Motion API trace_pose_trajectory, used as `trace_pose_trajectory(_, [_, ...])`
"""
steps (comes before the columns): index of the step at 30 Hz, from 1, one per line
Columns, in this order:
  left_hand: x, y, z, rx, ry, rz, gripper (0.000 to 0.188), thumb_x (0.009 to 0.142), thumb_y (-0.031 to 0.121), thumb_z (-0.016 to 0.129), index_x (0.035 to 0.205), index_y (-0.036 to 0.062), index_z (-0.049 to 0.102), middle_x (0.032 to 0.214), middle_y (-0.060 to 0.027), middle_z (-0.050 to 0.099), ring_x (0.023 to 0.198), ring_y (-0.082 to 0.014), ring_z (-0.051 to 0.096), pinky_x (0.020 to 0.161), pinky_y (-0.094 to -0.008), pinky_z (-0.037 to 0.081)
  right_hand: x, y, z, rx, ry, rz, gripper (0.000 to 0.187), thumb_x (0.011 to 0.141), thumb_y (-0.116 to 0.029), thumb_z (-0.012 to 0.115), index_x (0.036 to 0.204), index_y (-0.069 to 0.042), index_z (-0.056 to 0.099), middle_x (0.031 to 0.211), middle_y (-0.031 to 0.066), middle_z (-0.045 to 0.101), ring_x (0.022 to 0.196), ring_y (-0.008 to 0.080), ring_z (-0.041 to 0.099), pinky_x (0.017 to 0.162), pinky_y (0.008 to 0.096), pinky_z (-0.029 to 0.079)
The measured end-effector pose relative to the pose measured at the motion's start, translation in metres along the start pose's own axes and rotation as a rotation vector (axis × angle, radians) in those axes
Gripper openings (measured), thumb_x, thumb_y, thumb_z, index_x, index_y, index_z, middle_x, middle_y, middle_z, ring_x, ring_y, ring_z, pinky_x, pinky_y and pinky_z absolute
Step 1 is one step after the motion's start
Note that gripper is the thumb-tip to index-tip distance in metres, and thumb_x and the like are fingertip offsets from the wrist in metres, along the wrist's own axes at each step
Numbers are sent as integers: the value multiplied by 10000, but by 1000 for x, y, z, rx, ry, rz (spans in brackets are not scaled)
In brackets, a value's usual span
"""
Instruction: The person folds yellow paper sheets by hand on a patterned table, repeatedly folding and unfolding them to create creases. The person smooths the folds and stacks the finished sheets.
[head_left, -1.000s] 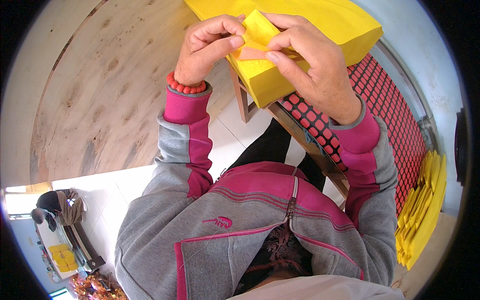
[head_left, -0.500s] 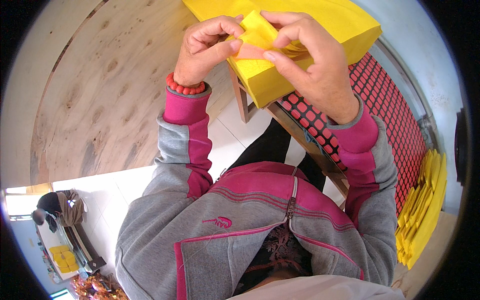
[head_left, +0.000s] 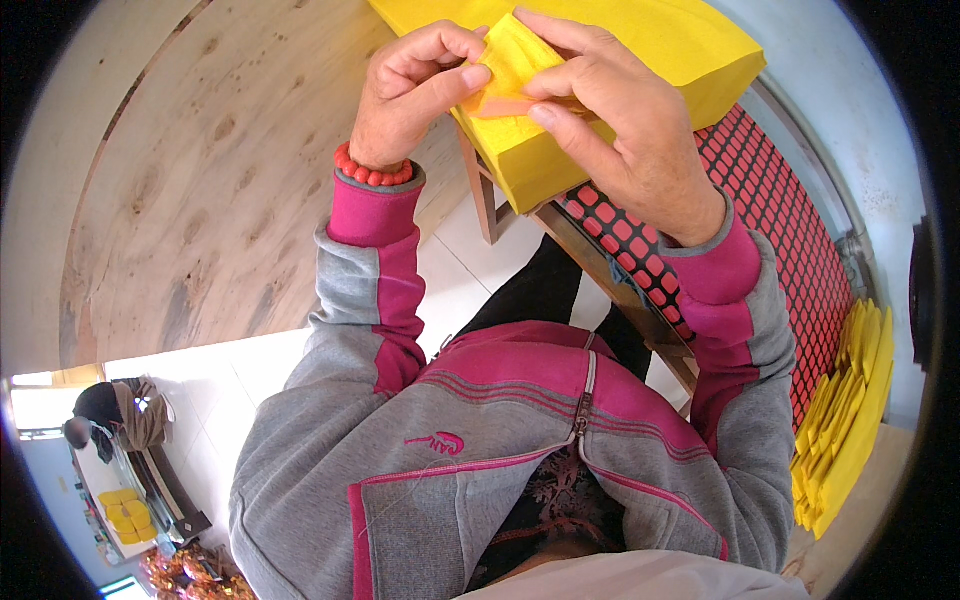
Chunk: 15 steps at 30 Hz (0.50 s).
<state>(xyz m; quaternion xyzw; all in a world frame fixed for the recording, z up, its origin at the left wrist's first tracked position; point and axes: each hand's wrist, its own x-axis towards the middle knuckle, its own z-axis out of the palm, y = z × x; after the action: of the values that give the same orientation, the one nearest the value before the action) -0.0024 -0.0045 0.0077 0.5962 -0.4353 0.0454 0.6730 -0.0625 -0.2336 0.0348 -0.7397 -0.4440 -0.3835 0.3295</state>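
Between my two hands is a small folded piece of yellow cloth [head_left: 516,58]. A peach-orange strip [head_left: 503,107] shows along its lower edge. My left hand [head_left: 415,95], with a red bead bracelet [head_left: 374,173] at the wrist, pinches the left side of the cloth between thumb and bent fingers. The thumb and index finger of my right hand [head_left: 635,130] close on its right side; its other fingers reach over the top. Directly below lies a thick, box-shaped yellow cloth bundle [head_left: 680,65], its front side dropping away.
A wooden board [head_left: 190,190] fills the left. Below the right arm runs a red-and-black patterned surface [head_left: 775,200] with a wooden frame. Thin yellow folded pieces [head_left: 845,420] are stacked at the right. Another person [head_left: 115,415] is far off at lower left, near a table.
My left thumb has shifted slightly up on the cloth. The right fingers have moved over its upper edge, and the cloth lies flatter with a different fold showing.
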Motion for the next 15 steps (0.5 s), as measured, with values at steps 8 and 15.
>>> trace_pose_trajectory(8, [1, 0, 0, -3, -14, 9, 50, 971, 42, 614, 996, 13, 646, 876, 6, 654, 825, -66, 586, 1045, -308, 459, -4, 1, 1, 23, -63, 112, 100, 898, -25, 691, 978, 1, 636, 1278, 198, 662, 1051, 287, 679, 890, 332, 525])
trace_pose_trajectory(15, [1, 2, -3, -61, 8, -57, 129, 904, 17, 562, 1004, 2, 642, 827, 1, 635, 800, -80, 578, 1186, -381, 362, -5, 0, 2, 37, -55, 150, 109, 901, -38, 694, 980, 5, 633, 1225, 176, 678, 1031, 287, 678, 887, 335, 524])
